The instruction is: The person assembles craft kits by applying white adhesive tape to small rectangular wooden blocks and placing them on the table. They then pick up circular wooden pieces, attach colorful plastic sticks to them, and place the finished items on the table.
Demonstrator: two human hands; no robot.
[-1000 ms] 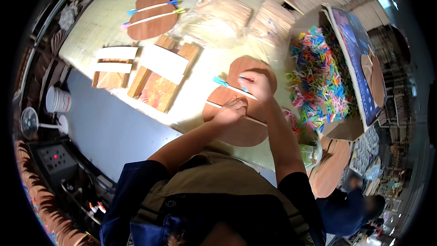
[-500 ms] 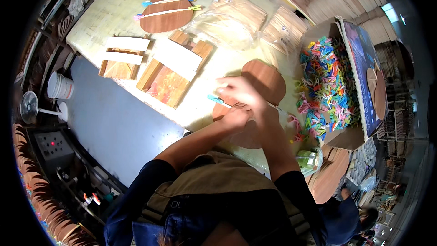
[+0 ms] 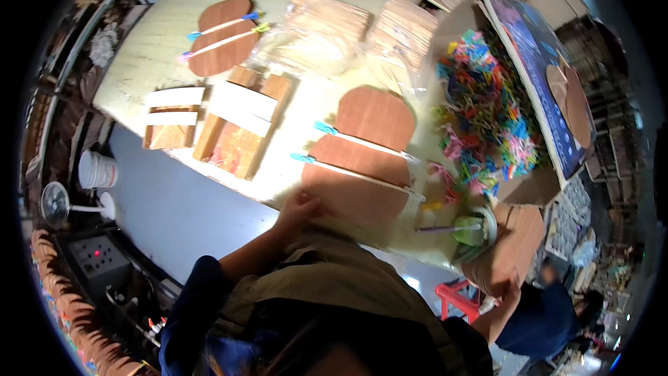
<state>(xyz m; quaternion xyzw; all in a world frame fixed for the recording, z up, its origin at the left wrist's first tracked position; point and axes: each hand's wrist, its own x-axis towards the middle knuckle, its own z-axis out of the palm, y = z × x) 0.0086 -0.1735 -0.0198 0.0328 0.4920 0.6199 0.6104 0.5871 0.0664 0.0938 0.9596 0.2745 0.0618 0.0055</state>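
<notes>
A brown wooden board with a narrowed waist (image 3: 355,195) lies before me. Two thin pale strips cross it, pinched by blue clothespins (image 3: 323,127) on the left and pale, whitish clips (image 3: 412,159) on the right. At the board's near left edge rests my left hand (image 3: 300,209), fingers loosely apart and holding nothing. Down at the right, my right hand (image 3: 504,303) grips the near edge of a brown board on a stack of brown boards (image 3: 518,233); its fingers are partly hidden. A similar clipped board (image 3: 224,38) lies at the far left.
Wooden jigs with white strips (image 3: 243,104) stand left of centre. Plastic-wrapped wood strips (image 3: 327,21) lie behind. A carton (image 3: 522,191) full of colourful clothespins is at the right, near a green cup (image 3: 470,233) with a brush across it. A red stool (image 3: 456,299) and another person (image 3: 543,317) are lower right.
Both hands have left the middle of the board, the left drawing back to its near left edge, the right going down to the board stack. Two clipped strips now show uncovered. My view has shifted.
</notes>
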